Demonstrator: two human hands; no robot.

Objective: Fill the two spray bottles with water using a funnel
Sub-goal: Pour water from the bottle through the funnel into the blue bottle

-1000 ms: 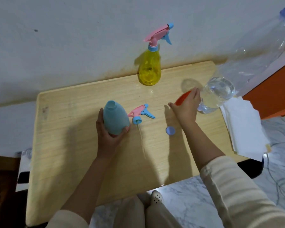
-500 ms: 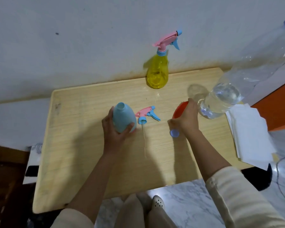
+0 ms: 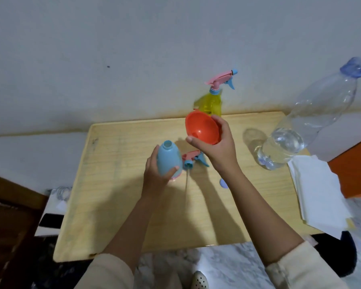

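A light wooden table [image 3: 117, 205] is seen from above, filling the centre of the frame and set against a pale wall. Near the middle of the frame, a blue spray bottle [image 3: 168, 160] without its sprayer is held upright on the table, its open neck uppermost. It is gripped around the lower body by the left hand [image 3: 154, 178], with the thumb wrapped across the front and the fingers curled behind. Just right of the bottle, a detached pink and blue spray head [image 3: 193, 158] is observed lying on the table, its thin dip tube trailing toward the lower edge of the frame. An orange funnel [image 3: 202, 128] is held above the table, up and to the right of the blue bottle's neck and apart from it. The funnel is tilted so that its wide mouth faces the camera. It is clasped at the rim by the right hand [image 3: 221, 149], thumb on the near edge and fingers closed around the far side. Behind the funnel, at the table's far edge by the wall, a yellow spray bottle [image 3: 212, 102] is recorded standing with its pink and blue sprayer fitted. At the right of the frame, a large clear water bottle [image 3: 313, 119] with a blue cap stands on the table, water visible in its lower part. A small blue cap [image 3: 223, 183] lies on the table beside the right forearm. White paper sheets [image 3: 319, 190] are noted at the table's right edge.
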